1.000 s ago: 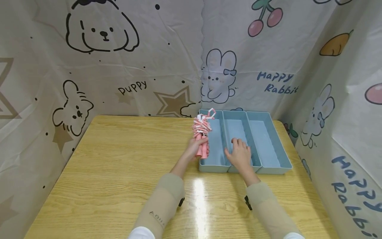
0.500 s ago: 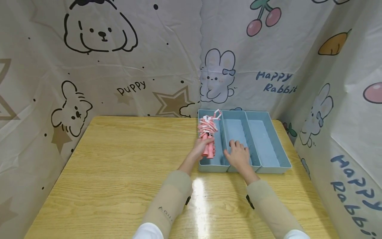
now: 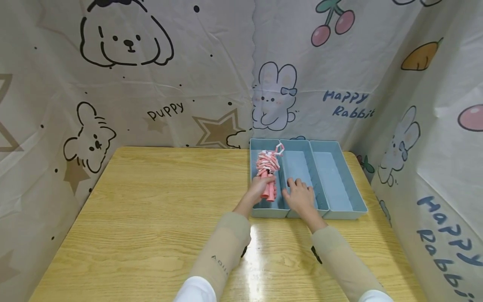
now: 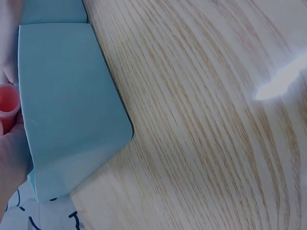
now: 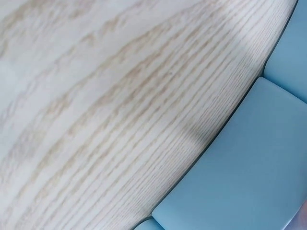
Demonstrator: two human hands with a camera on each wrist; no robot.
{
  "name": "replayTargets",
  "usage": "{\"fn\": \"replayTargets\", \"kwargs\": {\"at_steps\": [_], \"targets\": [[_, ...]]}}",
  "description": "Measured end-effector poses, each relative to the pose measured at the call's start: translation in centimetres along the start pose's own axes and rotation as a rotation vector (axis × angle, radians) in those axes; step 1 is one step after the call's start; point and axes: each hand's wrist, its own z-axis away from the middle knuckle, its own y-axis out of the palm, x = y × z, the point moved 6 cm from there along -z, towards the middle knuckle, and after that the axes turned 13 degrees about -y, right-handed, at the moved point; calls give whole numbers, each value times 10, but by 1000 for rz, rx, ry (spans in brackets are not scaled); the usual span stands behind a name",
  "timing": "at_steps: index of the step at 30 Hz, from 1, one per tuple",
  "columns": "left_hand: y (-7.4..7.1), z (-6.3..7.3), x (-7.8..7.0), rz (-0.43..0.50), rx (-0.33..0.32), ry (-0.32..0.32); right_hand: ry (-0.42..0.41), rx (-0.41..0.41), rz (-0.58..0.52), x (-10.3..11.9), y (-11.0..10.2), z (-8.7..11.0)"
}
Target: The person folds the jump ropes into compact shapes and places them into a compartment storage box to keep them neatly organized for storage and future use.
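Note:
My left hand [image 3: 260,187] grips the pink handles of a bundled jump rope [image 3: 268,162], its pink-and-white beaded cord wound up at the far end. Hand and rope are over the left compartment of a blue bin [image 3: 258,144]. One handle's open end [image 4: 8,100] peeks in at the left edge of the left wrist view. My right hand [image 3: 300,197] is at the middle compartment [image 3: 302,157], fingers loosely bent and holding nothing visible; whether it touches the bin is hard to tell. Only a sliver of it shows in the right wrist view.
A third compartment [image 3: 336,180] lies on the right. The bin stands at the back right of a wooden table [image 3: 151,218]. A printed cloth [image 3: 211,63] hangs behind the table and along its sides.
My left hand has carried the jump rope rightward, from the bin's left edge to over the left compartment. The right hand has barely moved.

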Motion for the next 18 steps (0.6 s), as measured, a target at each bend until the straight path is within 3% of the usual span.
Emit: {"fn": "replayTargets", "kwargs": {"at_steps": [14, 18], "targets": [[-4, -8, 12, 12, -73, -46, 2, 10, -11, -1, 2, -1], [-5, -10, 15, -21, -144, -59, 2, 13, -23, 0, 2, -1]]}}
